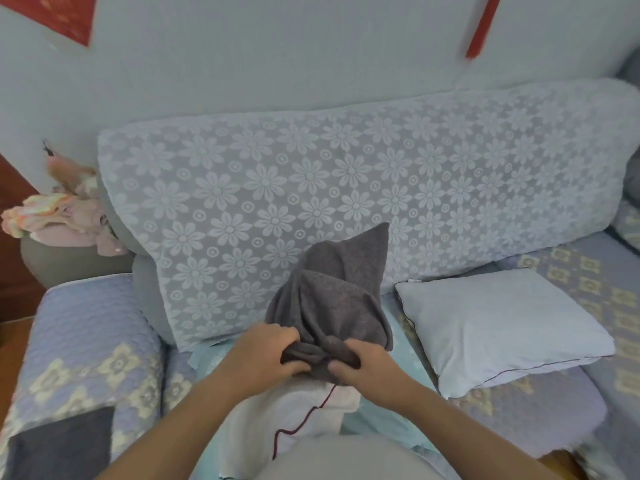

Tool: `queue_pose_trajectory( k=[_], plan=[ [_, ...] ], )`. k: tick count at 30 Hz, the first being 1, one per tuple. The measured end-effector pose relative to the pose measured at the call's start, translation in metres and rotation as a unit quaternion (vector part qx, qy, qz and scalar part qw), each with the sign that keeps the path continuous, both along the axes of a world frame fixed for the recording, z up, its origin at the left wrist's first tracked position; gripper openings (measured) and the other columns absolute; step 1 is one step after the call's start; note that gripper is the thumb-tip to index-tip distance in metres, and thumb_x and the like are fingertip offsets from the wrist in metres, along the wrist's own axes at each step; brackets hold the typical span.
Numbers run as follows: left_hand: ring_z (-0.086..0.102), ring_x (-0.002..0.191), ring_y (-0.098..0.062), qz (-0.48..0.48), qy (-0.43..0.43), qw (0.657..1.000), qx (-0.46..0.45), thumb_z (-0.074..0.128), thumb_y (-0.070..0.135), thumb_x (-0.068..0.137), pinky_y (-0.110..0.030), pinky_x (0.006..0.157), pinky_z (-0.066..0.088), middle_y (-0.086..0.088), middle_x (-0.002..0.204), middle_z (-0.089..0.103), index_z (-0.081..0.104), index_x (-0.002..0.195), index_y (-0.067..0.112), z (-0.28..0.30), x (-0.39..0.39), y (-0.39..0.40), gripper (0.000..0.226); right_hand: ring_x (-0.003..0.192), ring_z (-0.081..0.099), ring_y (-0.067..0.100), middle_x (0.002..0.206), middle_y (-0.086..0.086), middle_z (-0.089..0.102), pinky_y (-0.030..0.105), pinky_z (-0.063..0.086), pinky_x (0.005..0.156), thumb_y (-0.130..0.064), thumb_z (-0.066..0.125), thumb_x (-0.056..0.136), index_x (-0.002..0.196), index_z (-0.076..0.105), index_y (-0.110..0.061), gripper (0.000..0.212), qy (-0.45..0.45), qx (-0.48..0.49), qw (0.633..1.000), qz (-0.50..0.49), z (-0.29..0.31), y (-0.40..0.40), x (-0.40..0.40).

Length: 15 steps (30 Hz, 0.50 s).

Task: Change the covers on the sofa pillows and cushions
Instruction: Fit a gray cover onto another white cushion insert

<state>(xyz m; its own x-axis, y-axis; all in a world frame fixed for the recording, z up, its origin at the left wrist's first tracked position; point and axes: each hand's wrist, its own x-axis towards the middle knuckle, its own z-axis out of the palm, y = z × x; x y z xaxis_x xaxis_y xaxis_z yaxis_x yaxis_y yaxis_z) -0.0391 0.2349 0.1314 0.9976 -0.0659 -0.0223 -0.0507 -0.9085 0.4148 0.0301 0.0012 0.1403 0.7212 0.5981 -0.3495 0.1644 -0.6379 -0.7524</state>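
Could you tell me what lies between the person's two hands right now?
In the head view, the bunched edge of the grey cover lies between the left hand and the right hand; both grip it above the white pillow.

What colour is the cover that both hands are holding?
The cover is dark grey with a faint woven pattern, seen in the head view, gripped by the left hand and right hand.
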Motion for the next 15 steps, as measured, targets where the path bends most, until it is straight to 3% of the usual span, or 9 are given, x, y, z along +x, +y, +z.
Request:
queue_pose_trajectory(
  k=[2, 4, 5, 7, 9, 10, 12, 14, 15],
  plan=[
    [0.054, 0.075, -0.007, -0.037, 0.015, 0.998, 0.051, 0.059, 0.067, 0.076, -0.023, 0.071, 0.036, 0.011, 0.08, 0.06, 0.057, 0.092, 0.031, 0.006, 0.001, 0.005, 0.04, 0.076, 0.06, 0.01, 0.086, -0.01, 0.066, 0.029, 0.048, 0.066, -0.058, 0.065, 0.076, 0.095, 0.059, -0.024, 0.04, -0.039, -0.099, 0.989, 0.102, -0.002, 0.0, -0.003],
    [0.061, 0.085, -0.017, -0.047, 0.02, 0.993, 0.105, 0.057, 0.043, 0.087, -0.027, 0.071, 0.033, 0.006, 0.09, 0.066, 0.058, 0.114, 0.032, 0.012, 0.004, 0.002, 0.03, 0.086, 0.065, 0.024, 0.092, 0.001, 0.068, 0.036, 0.05, 0.07, -0.038, 0.057, 0.088, 0.103, 0.056, -0.021, 0.023, -0.175, -0.18, 0.958, 0.14, -0.003, 0.008, -0.002],
    [0.064, 0.087, -0.022, -0.017, 0.021, 0.993, 0.113, 0.055, 0.03, 0.089, -0.03, 0.071, 0.036, 0.002, 0.094, 0.069, 0.054, 0.129, 0.034, 0.012, 0.006, -0.001, 0.04, 0.086, 0.065, 0.029, 0.092, 0.005, 0.068, 0.037, 0.05, 0.07, -0.026, 0.051, 0.092, 0.105, 0.055, -0.019, 0.016, -0.226, -0.191, 0.948, 0.116, -0.001, 0.013, -0.002],
    [0.063, 0.08, -0.025, 0.093, -0.004, 0.995, 0.038, 0.055, 0.016, 0.087, -0.033, 0.07, 0.043, -0.006, 0.094, 0.071, 0.044, 0.148, 0.035, 0.01, 0.01, -0.01, 0.065, 0.084, 0.063, 0.029, 0.092, 0.006, 0.068, 0.037, 0.048, 0.07, -0.017, 0.05, 0.093, 0.112, 0.055, -0.019, 0.02, -0.267, -0.141, 0.953, 0.015, 0.004, 0.023, 0.003],
    [0.059, 0.077, -0.02, 0.15, -0.085, 0.983, -0.065, 0.057, 0.002, 0.084, -0.03, 0.068, 0.048, -0.007, 0.1, 0.067, 0.047, 0.15, 0.027, 0.008, 0.016, -0.022, 0.072, 0.091, 0.062, 0.026, 0.102, 0.003, 0.068, 0.038, 0.05, 0.075, -0.012, 0.055, 0.088, 0.122, 0.055, -0.022, 0.035, -0.279, -0.056, 0.954, -0.091, 0.007, 0.03, 0.009],
    [0.06, 0.086, -0.02, 0.146, -0.138, 0.977, -0.075, 0.058, -0.003, 0.082, -0.03, 0.072, 0.051, -0.008, 0.111, 0.063, 0.052, 0.147, 0.022, 0.007, 0.019, -0.028, 0.07, 0.097, 0.06, 0.024, 0.11, 0.001, 0.065, 0.037, 0.051, 0.08, -0.007, 0.056, 0.084, 0.125, 0.056, -0.021, 0.043, -0.284, -0.023, 0.951, -0.122, 0.008, 0.033, 0.014],
    [0.057, 0.115, -0.024, 0.103, -0.232, 0.965, -0.06, 0.058, -0.008, 0.083, -0.033, 0.095, 0.051, -0.011, 0.132, 0.055, 0.06, 0.137, 0.009, 0.005, 0.024, -0.031, 0.057, 0.104, 0.057, 0.015, 0.114, -0.005, 0.062, 0.03, 0.05, 0.088, 0.002, 0.051, 0.073, 0.122, 0.061, -0.023, 0.056, -0.275, 0.045, 0.949, -0.148, 0.009, 0.041, 0.023],
    [0.057, 0.12, -0.022, 0.068, -0.238, 0.963, -0.105, 0.051, -0.004, 0.085, -0.038, 0.106, 0.047, -0.008, 0.127, 0.063, 0.066, 0.125, 0.007, 0.007, 0.029, -0.028, 0.044, 0.092, 0.058, -0.001, 0.101, -0.014, 0.067, 0.014, 0.046, 0.081, 0.009, 0.045, 0.073, 0.112, 0.067, -0.025, 0.057, -0.189, 0.103, 0.961, -0.172, 0.017, 0.05, 0.024],
    [0.061, 0.108, -0.017, 0.077, -0.19, 0.968, -0.147, 0.048, 0.003, 0.083, -0.039, 0.098, 0.052, -0.003, 0.115, 0.068, 0.067, 0.12, 0.014, 0.01, 0.029, -0.024, 0.042, 0.087, 0.06, -0.002, 0.093, -0.016, 0.069, 0.01, 0.044, 0.076, 0.012, 0.044, 0.076, 0.106, 0.069, -0.025, 0.054, -0.149, 0.124, 0.963, -0.186, 0.019, 0.052, 0.024]
  ],
)
